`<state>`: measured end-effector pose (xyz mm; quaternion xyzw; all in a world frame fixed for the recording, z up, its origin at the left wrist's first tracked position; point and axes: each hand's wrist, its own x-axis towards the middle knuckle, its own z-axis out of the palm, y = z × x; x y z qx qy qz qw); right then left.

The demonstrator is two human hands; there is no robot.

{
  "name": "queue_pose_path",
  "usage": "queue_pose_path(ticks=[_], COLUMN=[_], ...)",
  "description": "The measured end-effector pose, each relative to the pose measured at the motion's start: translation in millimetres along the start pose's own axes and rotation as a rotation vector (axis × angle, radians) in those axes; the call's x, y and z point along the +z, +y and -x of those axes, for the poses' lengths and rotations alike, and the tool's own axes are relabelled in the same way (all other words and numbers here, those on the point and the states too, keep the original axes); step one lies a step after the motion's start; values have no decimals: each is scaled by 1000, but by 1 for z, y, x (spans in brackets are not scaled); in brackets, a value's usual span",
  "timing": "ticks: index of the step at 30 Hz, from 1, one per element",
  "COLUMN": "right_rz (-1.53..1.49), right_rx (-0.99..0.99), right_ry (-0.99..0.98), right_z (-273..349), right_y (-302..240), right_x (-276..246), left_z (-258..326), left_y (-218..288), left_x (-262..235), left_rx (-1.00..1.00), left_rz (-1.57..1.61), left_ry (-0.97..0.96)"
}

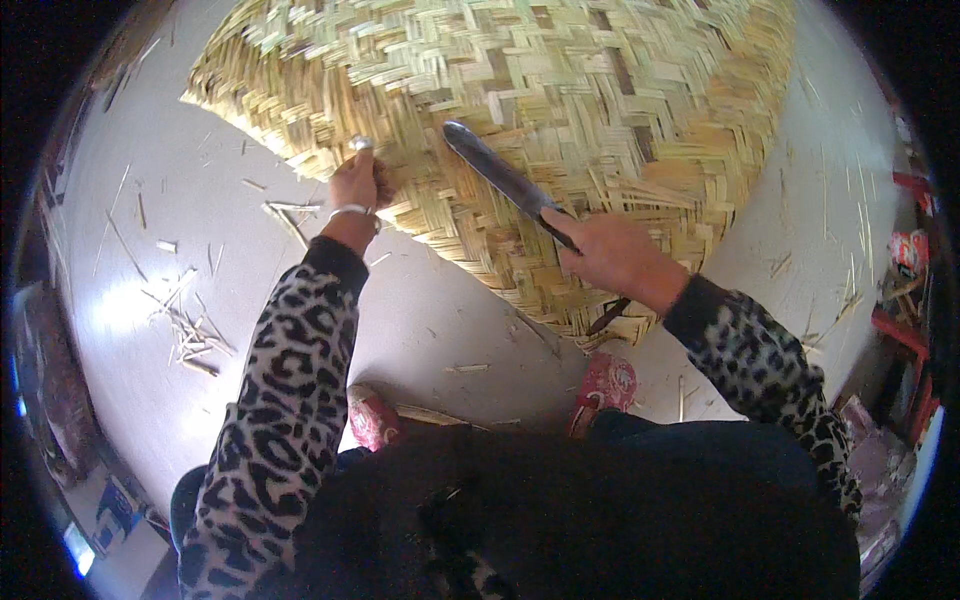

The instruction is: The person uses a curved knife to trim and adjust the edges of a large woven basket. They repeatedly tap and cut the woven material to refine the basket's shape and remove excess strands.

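Note:
A large woven mat of pale yellow-green strips spreads over the floor in front of me, with its near corner close to my feet. My right hand is closed round a long knife. The broad dark blade points up and to the left, just over the mat. At the mat's left edge, my left hand has its fingers curled together. A small shiny piece shows at its thumb tip. What those fingers pinch is hidden.
Cut strips lie in a loose pile on the pale floor at left, and more scraps are scattered at right. My red patterned shoes stand below the mat's near corner. Red-framed furniture lines the right side.

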<state>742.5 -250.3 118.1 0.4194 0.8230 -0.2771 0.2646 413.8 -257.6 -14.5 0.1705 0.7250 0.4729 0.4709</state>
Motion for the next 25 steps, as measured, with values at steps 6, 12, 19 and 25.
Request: queue_pose_path(ticks=[6,12,19,25], right_rz=[-194,-146,-216,-159], right_rx=[-205,-125,-189,-73], right_ry=[586,165,181,70], right_z=[19,65,111,111], right_y=[15,22,38,60], right_x=[41,97,144,157], left_z=[3,-11,13,5], left_y=[-18,-15,-18,-23], left_x=[-2,-4,17,35], left_rx=[-52,-26,61,150], left_rz=[47,-30,-187,-276], left_ry=[-18,-112,-26,-172])
